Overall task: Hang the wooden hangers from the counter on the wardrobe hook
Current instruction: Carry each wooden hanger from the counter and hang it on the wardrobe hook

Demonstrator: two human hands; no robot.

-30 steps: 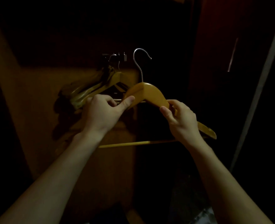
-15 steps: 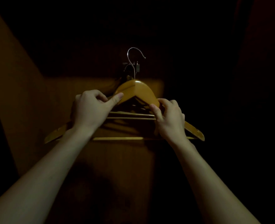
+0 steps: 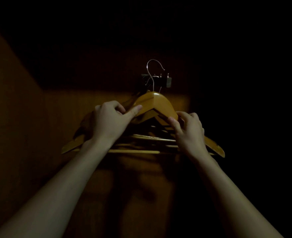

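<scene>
Two bare forearms run up from the lower corners of the frame and converge at centre. Very dim light; only the middle of the frame is readable.

Left hand (image 3: 110, 120), left of centre: fingers curled over the left shoulder of the honey-coloured wooden hanger with a silver wire hook (image 3: 154, 104), thumb stretched along its front face toward the peak. Closed on the wood, not loose.

Right hand (image 3: 189, 129), right of centre: fingertips and thumb pinch the right shoulder from above and below, a narrow grip, holding the same hanger. The two-handed hold at both shoulders probably keeps the hanger level and stops it swinging while its hook is aimed.

Just behind and below the held hanger: a stack of similar wooden hangers (image 3: 141, 140), crossbars showing as pale lines between the hands, arm tips sticking out at lower left and lower right. They seem to hang already, so part of the task looks done.

Farther back, above centre: the small dark metal wardrobe hook (image 3: 159, 80) on the brown wood back panel (image 3: 64, 117). The silver wire hook rises above it, apparently not yet seated. Lowering it over the fitting appears to be the step in hand. Counter not in view.
</scene>
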